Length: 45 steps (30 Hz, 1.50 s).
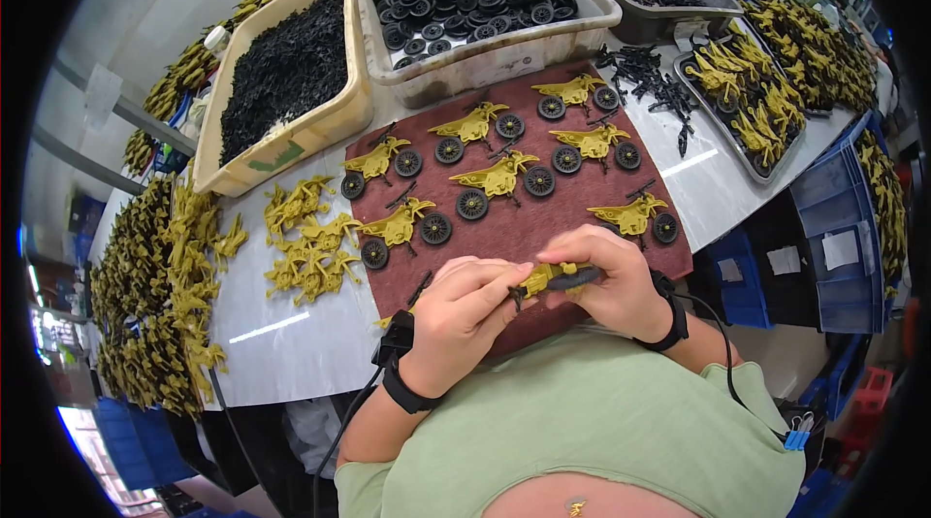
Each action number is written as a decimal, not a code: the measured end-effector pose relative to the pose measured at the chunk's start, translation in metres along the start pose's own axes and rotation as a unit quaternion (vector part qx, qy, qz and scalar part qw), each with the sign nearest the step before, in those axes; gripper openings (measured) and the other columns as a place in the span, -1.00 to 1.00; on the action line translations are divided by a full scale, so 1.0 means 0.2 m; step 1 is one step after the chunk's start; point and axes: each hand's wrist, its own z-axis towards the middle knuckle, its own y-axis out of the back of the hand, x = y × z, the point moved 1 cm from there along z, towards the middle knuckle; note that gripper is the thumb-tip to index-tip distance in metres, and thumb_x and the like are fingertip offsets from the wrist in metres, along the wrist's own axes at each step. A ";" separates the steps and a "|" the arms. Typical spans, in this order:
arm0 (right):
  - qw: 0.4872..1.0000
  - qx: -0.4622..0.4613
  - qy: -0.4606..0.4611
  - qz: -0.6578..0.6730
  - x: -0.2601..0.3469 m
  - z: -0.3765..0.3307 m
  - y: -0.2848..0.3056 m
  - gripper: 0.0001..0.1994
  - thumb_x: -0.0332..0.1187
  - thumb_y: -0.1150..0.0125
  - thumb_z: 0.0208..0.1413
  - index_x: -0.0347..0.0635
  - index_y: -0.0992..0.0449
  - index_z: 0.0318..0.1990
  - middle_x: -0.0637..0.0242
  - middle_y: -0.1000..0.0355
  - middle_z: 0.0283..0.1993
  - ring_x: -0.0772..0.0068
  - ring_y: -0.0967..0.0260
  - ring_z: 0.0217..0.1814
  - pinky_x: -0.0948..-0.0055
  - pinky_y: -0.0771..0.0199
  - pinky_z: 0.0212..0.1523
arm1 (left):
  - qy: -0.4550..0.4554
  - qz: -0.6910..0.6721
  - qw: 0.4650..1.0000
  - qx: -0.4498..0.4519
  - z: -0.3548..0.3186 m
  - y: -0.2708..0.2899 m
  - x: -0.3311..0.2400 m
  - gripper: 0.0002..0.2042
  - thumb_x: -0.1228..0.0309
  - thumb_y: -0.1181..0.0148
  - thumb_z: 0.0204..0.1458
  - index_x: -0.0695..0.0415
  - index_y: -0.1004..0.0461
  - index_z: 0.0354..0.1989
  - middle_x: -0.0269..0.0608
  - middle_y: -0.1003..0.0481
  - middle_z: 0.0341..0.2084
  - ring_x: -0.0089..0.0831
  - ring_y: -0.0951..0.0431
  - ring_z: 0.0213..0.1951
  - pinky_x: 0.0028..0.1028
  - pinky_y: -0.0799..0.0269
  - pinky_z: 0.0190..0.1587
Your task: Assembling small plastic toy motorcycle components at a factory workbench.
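Over the maroon mat, both hands' fingers are clamped on a yellow toy motorcycle body between them.

Finished yellow toy motorcycles are crowding the maroon mat toward twelve o'clock; loose yellow frames are blocking ten o'clock; bare white table is lying open at nine; the wheel bin is walling off the far edge
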 end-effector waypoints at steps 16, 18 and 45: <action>0.917 -0.053 -0.186 0.348 -0.04 -0.02 -0.04 -0.76 -0.53 -0.14 0.18 -0.32 -0.37 0.00 0.31 -0.43 -0.07 0.62 -0.39 -0.07 0.60 -0.43 -0.07 | 0.106 -0.110 0.979 -0.134 -0.02 -0.02 -0.03 -0.40 0.33 -0.50 -0.25 0.16 -0.46 0.06 -0.04 -0.29 0.15 -0.12 -0.22 0.26 -0.17 -0.36 0.14; 0.940 -0.067 -0.158 0.296 -0.02 -0.03 -0.04 -0.76 -0.59 -0.12 0.16 -0.32 -0.37 -0.01 0.31 -0.42 -0.09 0.62 -0.38 -0.08 0.60 -0.44 -0.07 | 0.138 -0.246 0.945 -0.167 -0.04 -0.02 -0.03 -0.43 0.34 -0.40 -0.08 0.29 -0.36 0.11 0.01 -0.36 0.11 -0.18 -0.33 0.19 -0.24 -0.40 0.12; 0.965 -0.018 -0.060 0.256 -0.01 0.00 0.03 -0.38 -0.08 -0.18 0.13 -0.25 -0.24 0.25 0.28 -0.44 -0.08 0.41 -0.44 -0.16 0.48 -0.48 -0.13 | 0.377 -0.279 0.878 0.098 -0.09 0.04 -0.01 -0.64 0.23 0.03 0.28 0.35 -0.49 -0.28 -0.38 -0.44 -0.46 -0.65 -0.33 -0.43 -0.56 -0.29 -0.36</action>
